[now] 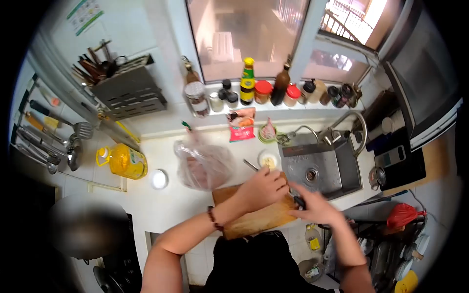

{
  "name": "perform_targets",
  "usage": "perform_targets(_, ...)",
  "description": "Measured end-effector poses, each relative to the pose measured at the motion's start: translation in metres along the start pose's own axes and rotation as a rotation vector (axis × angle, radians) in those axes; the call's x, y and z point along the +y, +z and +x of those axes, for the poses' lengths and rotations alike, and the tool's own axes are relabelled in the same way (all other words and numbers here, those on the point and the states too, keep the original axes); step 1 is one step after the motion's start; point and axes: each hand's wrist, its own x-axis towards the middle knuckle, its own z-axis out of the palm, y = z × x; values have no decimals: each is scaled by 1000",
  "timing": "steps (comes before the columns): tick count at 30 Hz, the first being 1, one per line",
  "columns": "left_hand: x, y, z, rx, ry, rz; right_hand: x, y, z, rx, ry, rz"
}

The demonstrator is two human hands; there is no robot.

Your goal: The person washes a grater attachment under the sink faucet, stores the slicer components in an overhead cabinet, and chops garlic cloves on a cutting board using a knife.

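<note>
My left hand (264,190), with a dark beaded bracelet at the wrist, is above the wooden cutting board (259,219). Its fingers are curled together, and whatever they hold is hidden. Just beyond them stands a small white bowl (268,158) with pale yellowish pieces in it. A thin dark rod (250,165) shows beside the bowl. At the board's right edge my right hand (317,209) is slightly blurred, thumb and fingers apart around a black knife handle (299,202). A firm grip on the handle does not show; the blade is mostly hidden.
A clear plastic bag (204,166) of pinkish contents lies left of the board. Behind are a red-pink packet (242,125) and a green-rimmed dish (267,134). The sink (317,171) is at right, an oil jug (124,161) at left. Bottles and jars line the windowsill.
</note>
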Motion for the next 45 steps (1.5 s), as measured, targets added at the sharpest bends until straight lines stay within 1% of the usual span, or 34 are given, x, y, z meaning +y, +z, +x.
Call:
perform_targets(1, 20, 32, 1, -13, -8, -19, 41, 23, -5, 68, 62, 107)
perform_targets(2, 36, 60, 2, 21, -13, -90, 82, 47, -10, 144, 116, 218)
perform_targets(3, 44, 87, 4, 56, -19, -153, 117, 72, -21, 321, 49, 222)
perform_targets(4, 46, 114, 3, 41, -28, -155, 142, 84, -35, 308, 51, 234)
perform_targets(6, 42, 170, -8, 141, -401, -376, 184, 100, -62, 265, 389, 469)
perform_targets(8, 19, 232, -20, -128, -785, -371, 231, 115, -88, 259, 419, 520)
perform_targets(9, 3, 257, -19, -195, -846, -372, 249, 121, -94, 261, 436, 562)
perform_targets(10, -13, 277, -15, -258, -907, -372, 259, 124, -96, 255, 440, 569)
perform_targets(12, -41, 299, -16, -387, -823, -155, 272, 124, -96, 289, 295, 496)
perform_targets(13, -48, 298, -7, -351, -954, -120, 264, 119, -91, 319, 227, 423)
perform_targets(14, -52, 295, -1, -318, -1085, -85, 254, 116, -90, 314, 230, 427)
perform_targets(15, -65, 308, -7, -171, -1271, -110, 246, 112, -87, 294, 243, 413)
perform_targets(16, -79, 322, -16, -173, -1269, -105, 244, 109, -84, 276, 253, 400)
perform_targets(17, -92, 335, -28, -247, -1488, -277, 265, 129, -81, 285, 207, 471)
perform_targets(18, -106, 347, -40, -328, -1701, -457, 263, 129, -81, 286, 212, 478)
perform_targets(20, -137, 366, -59, -331, -1836, -965, 255, 127, -84, 233, 287, 465)
perform_targets(21, -137, 365, -57, -358, -1835, -980, 262, 137, -86, 285, 228, 455)
perform_targets(22, -135, 366, -57, -356, -1836, -987, 266, 143, -88, 283, 231, 449)
perform_targets(24, -125, 364, -68, -259, -1798, -1288, 269, 150, -91, 297, 300, 593)
perform_targets(25, -121, 365, -70, -210, -1704, -1273, 269, 150, -90, 282, 305, 588)
perform_targets(26, -112, 362, -75, -206, -1717, -1278, 269, 149, -91, 266, 354, 583)
perform_targets(27, -100, 342, -67, -145, -1632, -1113, 268, 145, -89, 257, 398, 577)
perform_targets(28, -93, 322, -61, -84, -1539, -946, 271, 145, -85, 254, 393, 573)
perform_targets(29, -86, 308, -64, -108, -1511, -900, 276, 148, -81, 250, 416, 568)
perform_targets(30, -74, 301, -74, -99, -1523, -903, 276, 149, -80, 240, 442, 557)
perform_targets(32, -53, 282, -92, 45, -1345, -811, 270, 146, -68, 236, 419, 576)
perform_targets(34, -25, 257, -101, 65, -1101, -543, 265, 152, -57, 220, 433, 739)
perform_targets(36, -5, 257, -121, 137, -981, -446, 264, 160, -42, 213, 390, 731)
perform_targets(37, 2, 260, -129, 143, -980, -449, 258, 162, -34, 197, 404, 761)
perform_targets(39, 18, 264, -147, 94, -1085, -500, 245, 169, -23, 170, 440, 802)
perform_targets(42, 31, 256, -150, 59, -1126, -451, 245, 189, -9, 151, 420, 721)
perform_targets(45, 31, 267, -164, 104, -1094, -467, 243, 207, -4, 163, 449, 719)
